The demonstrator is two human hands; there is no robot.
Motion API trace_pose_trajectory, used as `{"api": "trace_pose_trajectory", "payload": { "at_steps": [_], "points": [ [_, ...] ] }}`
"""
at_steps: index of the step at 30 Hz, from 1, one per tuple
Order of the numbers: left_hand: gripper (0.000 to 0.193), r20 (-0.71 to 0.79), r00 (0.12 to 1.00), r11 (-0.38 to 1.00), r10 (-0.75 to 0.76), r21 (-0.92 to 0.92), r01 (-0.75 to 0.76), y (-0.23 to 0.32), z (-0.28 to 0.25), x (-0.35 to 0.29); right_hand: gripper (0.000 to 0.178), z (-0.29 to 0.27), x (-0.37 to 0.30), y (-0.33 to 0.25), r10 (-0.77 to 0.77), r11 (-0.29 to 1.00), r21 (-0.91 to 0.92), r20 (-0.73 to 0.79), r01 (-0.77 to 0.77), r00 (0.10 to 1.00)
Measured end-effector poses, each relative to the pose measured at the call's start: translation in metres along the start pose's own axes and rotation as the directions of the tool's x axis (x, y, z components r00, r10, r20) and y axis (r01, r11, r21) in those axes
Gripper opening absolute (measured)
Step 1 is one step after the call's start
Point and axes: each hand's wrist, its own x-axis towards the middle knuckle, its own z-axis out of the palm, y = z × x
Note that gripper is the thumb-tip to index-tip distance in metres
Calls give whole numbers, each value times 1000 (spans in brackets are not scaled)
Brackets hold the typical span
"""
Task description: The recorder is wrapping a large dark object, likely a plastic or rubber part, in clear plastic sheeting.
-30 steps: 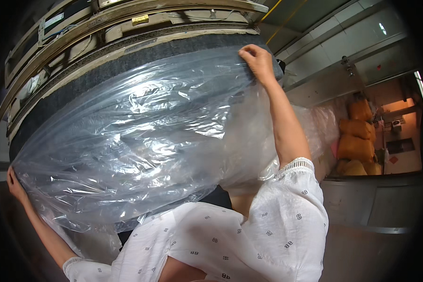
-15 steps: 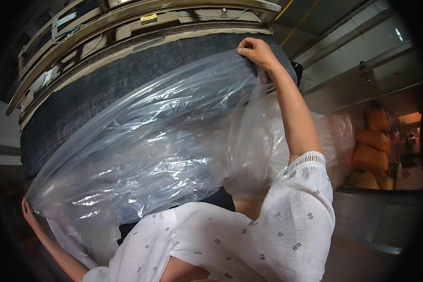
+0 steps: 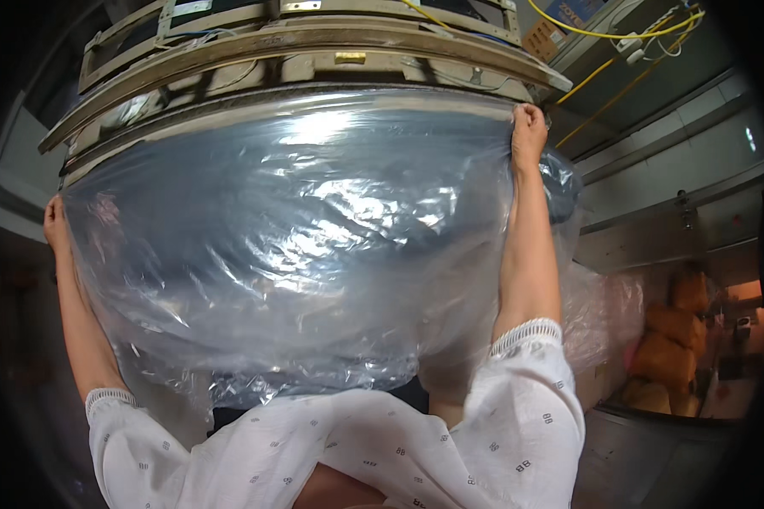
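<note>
A wide sheet of clear plastic film (image 3: 339,212) is stretched between my two hands over a dark, flat surface that shows through it. My left hand (image 3: 55,222) is closed on the film's far left corner. At the far right corner my right hand (image 3: 529,136) pinches the film's edge. The far edge runs nearly straight from hand to hand, along the wooden frame at the back. Toward me the film hangs in wrinkles down to my white patterned shirt (image 3: 339,441).
A long wooden frame (image 3: 263,38) with rails and a small yellow piece (image 3: 351,58) lines the far side. Yellow cables (image 3: 620,36) and a white plug hang at the upper right. Orange sacks (image 3: 666,360) are piled at the right, near more crumpled clear plastic (image 3: 603,314).
Both hands have moved away from me, the left one most, up to the frame. The film now lies further over the dark surface, its far edge straighter.
</note>
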Motion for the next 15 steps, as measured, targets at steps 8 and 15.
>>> {"api": "trace_pose_trajectory", "payload": {
  "at_steps": [8,15],
  "points": [
    [36,93,988,988,-119,-85,127,37,83,29,23,-11,17,-6,26,997,75,47,-30,999],
    [41,108,970,969,-218,-89,228,24,121,44,26,-17,28,-10,6,974,-227,-80,-24,997]
  ]
}}
